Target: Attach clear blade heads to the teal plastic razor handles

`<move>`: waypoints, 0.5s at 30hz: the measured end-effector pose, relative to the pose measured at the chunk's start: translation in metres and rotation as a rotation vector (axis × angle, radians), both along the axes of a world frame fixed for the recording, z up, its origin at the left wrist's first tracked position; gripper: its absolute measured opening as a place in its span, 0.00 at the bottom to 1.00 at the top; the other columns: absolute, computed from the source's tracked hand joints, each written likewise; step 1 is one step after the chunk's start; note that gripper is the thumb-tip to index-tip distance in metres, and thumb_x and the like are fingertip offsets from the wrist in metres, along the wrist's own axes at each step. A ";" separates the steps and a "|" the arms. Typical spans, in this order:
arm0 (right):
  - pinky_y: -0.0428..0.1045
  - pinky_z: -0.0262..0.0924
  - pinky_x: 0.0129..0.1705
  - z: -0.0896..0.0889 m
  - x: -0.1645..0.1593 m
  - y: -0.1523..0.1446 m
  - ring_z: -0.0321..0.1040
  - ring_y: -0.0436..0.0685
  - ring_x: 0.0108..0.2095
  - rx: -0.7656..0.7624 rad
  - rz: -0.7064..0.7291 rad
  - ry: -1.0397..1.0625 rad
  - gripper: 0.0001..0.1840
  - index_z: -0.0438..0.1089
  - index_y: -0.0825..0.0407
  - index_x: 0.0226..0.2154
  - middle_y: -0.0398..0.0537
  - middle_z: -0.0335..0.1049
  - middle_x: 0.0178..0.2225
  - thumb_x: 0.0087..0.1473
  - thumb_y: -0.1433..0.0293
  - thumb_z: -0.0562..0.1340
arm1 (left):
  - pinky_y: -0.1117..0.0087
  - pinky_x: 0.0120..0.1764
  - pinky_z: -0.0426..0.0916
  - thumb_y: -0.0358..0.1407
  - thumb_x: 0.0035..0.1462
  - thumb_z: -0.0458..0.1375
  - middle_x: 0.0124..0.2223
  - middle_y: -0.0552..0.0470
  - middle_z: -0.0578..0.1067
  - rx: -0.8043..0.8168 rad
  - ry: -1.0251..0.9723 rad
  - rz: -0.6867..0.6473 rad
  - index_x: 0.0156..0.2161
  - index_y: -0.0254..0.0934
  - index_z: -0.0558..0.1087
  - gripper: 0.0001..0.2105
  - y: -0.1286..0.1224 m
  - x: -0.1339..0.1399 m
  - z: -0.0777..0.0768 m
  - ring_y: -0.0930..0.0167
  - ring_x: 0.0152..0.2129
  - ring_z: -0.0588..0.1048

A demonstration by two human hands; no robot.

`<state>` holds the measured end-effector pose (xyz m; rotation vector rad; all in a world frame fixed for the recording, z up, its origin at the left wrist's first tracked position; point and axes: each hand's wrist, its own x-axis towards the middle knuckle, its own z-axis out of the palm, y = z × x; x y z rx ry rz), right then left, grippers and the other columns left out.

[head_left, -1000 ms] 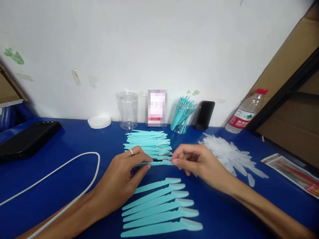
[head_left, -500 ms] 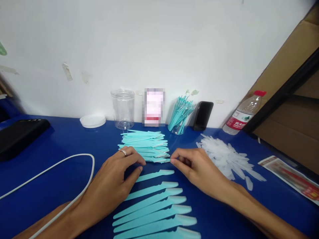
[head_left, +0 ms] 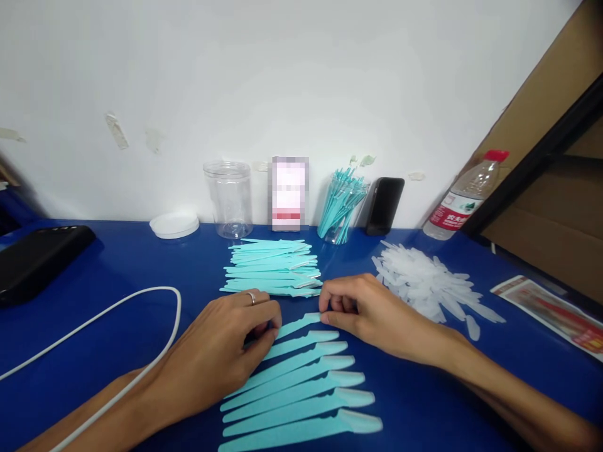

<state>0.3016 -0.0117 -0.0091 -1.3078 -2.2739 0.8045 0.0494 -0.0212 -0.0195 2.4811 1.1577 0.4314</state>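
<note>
Turquoise eyebrow razors lie in a fanned row on the blue table, the nearest razor (head_left: 301, 430) at the bottom. At the row's far end, my right hand (head_left: 351, 304) pinches the pale blade end of one razor (head_left: 298, 324) between thumb and fingertips. My left hand (head_left: 242, 336), a ring on one finger, has its fingers curled closed at the handle of that same razor, hiding the rest of the handle. Just beyond both hands lies a pile of turquoise razors (head_left: 271, 267), their blade ends pointing right.
A heap of translucent white caps (head_left: 419, 282) lies right of my right hand. Along the wall stand a clear jar (head_left: 228, 201), a jar of razors (head_left: 342, 210), a black phone (head_left: 385, 206) and a bottle (head_left: 464, 201). A white cable (head_left: 117, 314) crosses my left forearm.
Both hands have come back from the front of the pile to the row's farthest razor, and my right fingertips now grip its blade end. The view has tipped slightly downward.
</note>
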 end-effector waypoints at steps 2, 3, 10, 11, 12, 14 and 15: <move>0.45 0.49 0.23 0.002 0.000 0.000 0.58 0.49 0.22 -0.023 0.023 0.016 0.08 0.72 0.50 0.27 0.39 0.64 0.21 0.58 0.71 0.63 | 0.70 0.30 0.58 0.31 0.63 0.50 0.29 0.57 0.70 -0.005 -0.021 0.002 0.31 0.41 0.69 0.09 0.001 -0.001 0.000 0.71 0.26 0.67; 0.45 0.49 0.23 0.004 0.001 0.000 0.58 0.49 0.21 -0.037 0.036 0.015 0.09 0.72 0.50 0.26 0.39 0.65 0.21 0.58 0.72 0.62 | 0.70 0.30 0.58 0.30 0.62 0.51 0.29 0.57 0.70 -0.012 -0.034 -0.004 0.30 0.41 0.69 0.09 0.002 -0.001 0.000 0.72 0.26 0.67; 0.44 0.50 0.22 0.017 0.009 0.004 0.56 0.48 0.21 -0.214 0.066 0.056 0.09 0.71 0.53 0.24 0.38 0.63 0.19 0.55 0.73 0.61 | 0.72 0.27 0.60 0.34 0.63 0.53 0.27 0.59 0.70 -0.018 -0.155 0.067 0.32 0.41 0.71 0.08 0.009 -0.004 -0.002 0.74 0.23 0.67; 0.44 0.50 0.22 0.018 0.011 0.006 0.56 0.48 0.21 -0.188 0.032 0.078 0.08 0.71 0.53 0.25 0.38 0.62 0.20 0.55 0.72 0.61 | 0.71 0.28 0.61 0.35 0.64 0.53 0.29 0.58 0.71 0.034 -0.173 0.108 0.34 0.42 0.72 0.08 0.010 -0.005 -0.004 0.73 0.25 0.68; 0.44 0.49 0.22 0.019 0.013 0.008 0.56 0.48 0.21 -0.143 -0.013 0.096 0.08 0.71 0.52 0.26 0.38 0.62 0.19 0.55 0.72 0.61 | 0.70 0.30 0.63 0.36 0.64 0.52 0.32 0.57 0.72 0.101 -0.186 0.146 0.37 0.42 0.73 0.07 0.012 -0.007 -0.005 0.71 0.27 0.70; 0.45 0.49 0.23 0.022 0.019 0.012 0.55 0.48 0.21 -0.011 -0.127 0.108 0.08 0.71 0.52 0.26 0.37 0.61 0.19 0.56 0.70 0.61 | 0.67 0.35 0.65 0.38 0.65 0.52 0.38 0.53 0.73 0.243 -0.183 0.186 0.43 0.42 0.73 0.08 0.017 -0.010 -0.010 0.67 0.35 0.72; 0.45 0.49 0.23 0.024 0.023 0.015 0.55 0.48 0.21 0.064 -0.179 0.095 0.08 0.71 0.52 0.26 0.37 0.61 0.19 0.56 0.69 0.61 | 0.65 0.38 0.66 0.38 0.65 0.52 0.41 0.52 0.73 0.305 -0.161 0.185 0.46 0.43 0.73 0.09 0.020 -0.012 -0.012 0.64 0.39 0.71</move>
